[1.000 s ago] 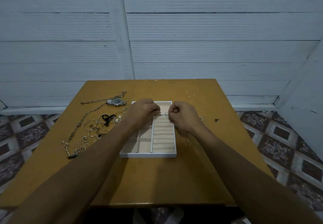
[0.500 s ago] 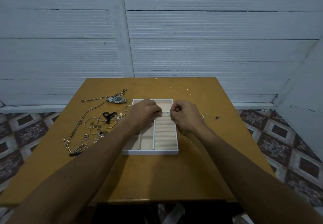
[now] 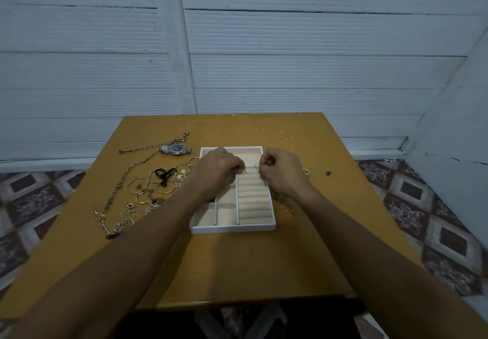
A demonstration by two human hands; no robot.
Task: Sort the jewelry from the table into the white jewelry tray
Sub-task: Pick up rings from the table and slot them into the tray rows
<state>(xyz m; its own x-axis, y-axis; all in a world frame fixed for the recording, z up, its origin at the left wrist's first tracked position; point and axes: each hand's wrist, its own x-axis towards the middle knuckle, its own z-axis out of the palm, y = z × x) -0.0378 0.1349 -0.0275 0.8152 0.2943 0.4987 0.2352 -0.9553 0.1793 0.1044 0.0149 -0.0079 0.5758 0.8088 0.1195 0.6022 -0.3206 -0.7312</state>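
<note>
The white jewelry tray (image 3: 232,228) lies mid-table, with beige square compartments on its left and padded ring rolls (image 3: 254,201) on its right. Both hands hover over its far end with fingers curled. My right hand (image 3: 281,171) pinches a small thin ring (image 3: 256,166) above the ring rolls. My left hand (image 3: 217,171) has its fingertips down at the top of the rolls, beside a small ring (image 3: 244,171); whether it holds that ring is unclear. Loose rings (image 3: 284,202) lie right of the tray.
Left of the tray on the yellow-brown table (image 3: 237,267) lie a wristwatch (image 3: 175,149), long chains (image 3: 124,182), hoop earrings (image 3: 148,182), a black piece (image 3: 163,174) and small trinkets. More rings (image 3: 308,171) sit beyond my right wrist. A white wall stands behind the table.
Both hands have stayed over the tray's far end, with only slight finger movement on the ring. The view has shifted a little.
</note>
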